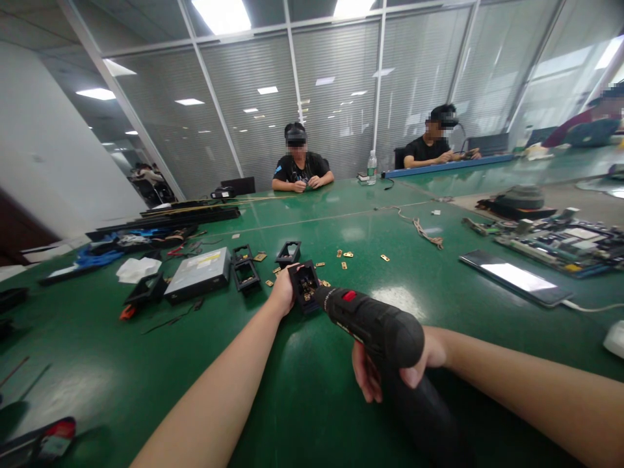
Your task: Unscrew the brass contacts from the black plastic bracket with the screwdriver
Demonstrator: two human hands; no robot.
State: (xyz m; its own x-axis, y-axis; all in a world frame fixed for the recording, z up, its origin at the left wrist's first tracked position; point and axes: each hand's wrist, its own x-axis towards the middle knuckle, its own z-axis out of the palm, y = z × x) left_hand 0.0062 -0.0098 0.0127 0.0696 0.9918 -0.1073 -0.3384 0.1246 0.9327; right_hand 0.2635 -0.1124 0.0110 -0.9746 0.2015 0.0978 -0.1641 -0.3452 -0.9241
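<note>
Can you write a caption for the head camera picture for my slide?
Right hand aims a black electric screwdriver at a black plastic frame held by the left hand.

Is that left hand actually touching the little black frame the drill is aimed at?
Touching. The head view shows the left hand gripping the side of the black frame, fingers wrapped on its edge, while the drill points into it.

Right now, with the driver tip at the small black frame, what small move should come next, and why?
Probably press the electric screwdriver straight into the black frame and pull the trigger. The right hand already grips the tool, its tip sits inside the frame, and the left hand steadies that frame on the green table.
</note>
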